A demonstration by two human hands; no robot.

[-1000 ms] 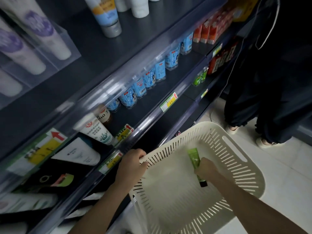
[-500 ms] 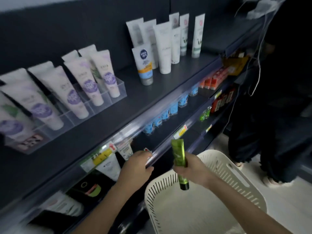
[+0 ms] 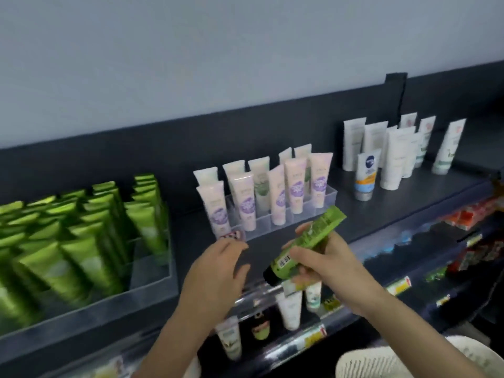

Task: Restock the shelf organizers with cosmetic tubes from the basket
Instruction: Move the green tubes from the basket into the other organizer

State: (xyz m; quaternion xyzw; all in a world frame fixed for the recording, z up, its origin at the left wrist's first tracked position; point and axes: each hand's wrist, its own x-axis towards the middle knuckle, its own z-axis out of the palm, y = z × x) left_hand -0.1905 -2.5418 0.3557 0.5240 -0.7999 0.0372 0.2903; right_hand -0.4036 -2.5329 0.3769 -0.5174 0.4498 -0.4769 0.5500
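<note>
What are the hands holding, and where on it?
The right hand grips a green tube by its lower half, near the cap. The left hand holds nothing.

Pale grey wall [image 3: 191, 50] fills the top; red packs [image 3: 463, 218] and yellow price labels [image 3: 400, 285] sit lower right.

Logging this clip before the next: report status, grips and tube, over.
Left grip open, empty. Right grip holds green tube, tilted. Green-tube organizer to the left, near-right corner free. Path looks unobstructed.

NIVEA on blue-white tube [image 3: 367, 170], barcode on green tube [image 3: 317, 231], rest blurred
</note>
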